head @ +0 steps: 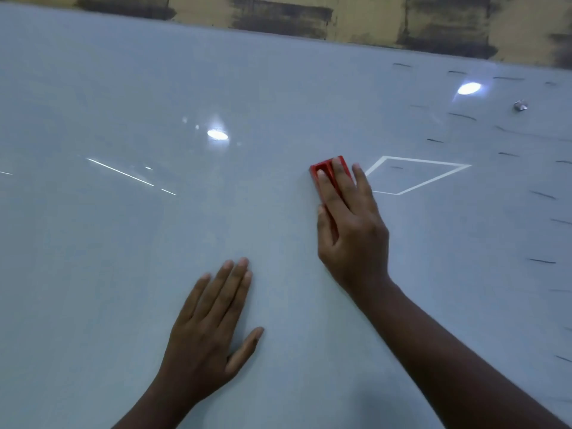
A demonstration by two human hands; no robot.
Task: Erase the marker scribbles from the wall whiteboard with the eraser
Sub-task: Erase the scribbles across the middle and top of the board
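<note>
The whiteboard (pixel 154 243) fills nearly the whole view. A red eraser (pixel 325 168) lies flat against it right of centre, and my right hand (pixel 353 227) grips it, fingers along its top and thumb on its left side; only its upper end shows. Short black marker strokes (pixel 462 116) are scattered over the board's right part, from the top edge down the right side. My left hand (pixel 210 329) rests flat on the board below and left of the eraser, fingers straight and together.
Above the board's top edge runs a yellowish wall with dark smudges (pixel 278 17). A small shiny lump (pixel 520 105) sticks to the board at upper right. Lamp reflections (pixel 217 135) and a bright reflected quadrilateral (pixel 414 174) show on the glossy surface.
</note>
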